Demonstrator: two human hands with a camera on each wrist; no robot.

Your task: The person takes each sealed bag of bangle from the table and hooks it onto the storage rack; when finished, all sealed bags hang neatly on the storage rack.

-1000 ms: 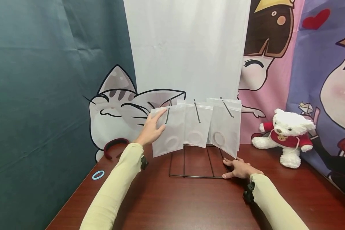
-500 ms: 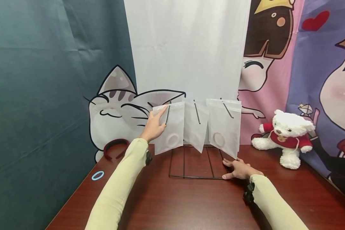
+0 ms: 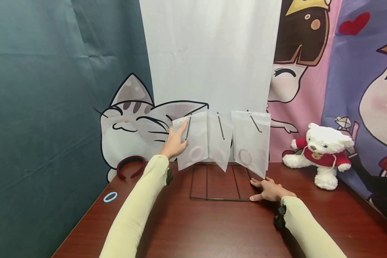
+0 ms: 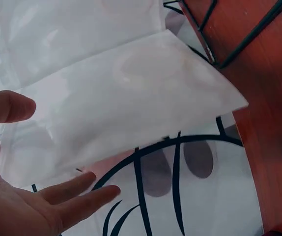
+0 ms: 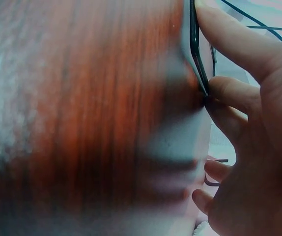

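Three translucent zip bags hang from the black hooks of a wire rack [image 3: 222, 199]. My left hand [image 3: 174, 139] touches the left bag [image 3: 198, 134] near its upper edge, index finger beside the hook. In the left wrist view, the thumb [image 4: 18, 107] lies over this bag [image 4: 131, 88] and two fingers stretch out below it. A pale ring shows through its lower part. The middle bag [image 3: 219, 139] hangs turned at an angle, and a ring shows inside the right bag [image 3: 254, 138]. My right hand [image 3: 267, 190] presses the rack's front right base corner, thumb and fingers spread.
A blue ring [image 3: 110, 197] and a dark red headband [image 3: 130, 165] lie at the left side of the brown table [image 3: 213, 229]. A white teddy bear [image 3: 324, 154] in red sits at the right back. Printed curtains [image 3: 213, 53] stand close behind.
My left hand has shifted slightly right and up beside the left bag, whose lower edge has swung right. The middle bag has turned on its hook. My right hand stays at the rack's base.
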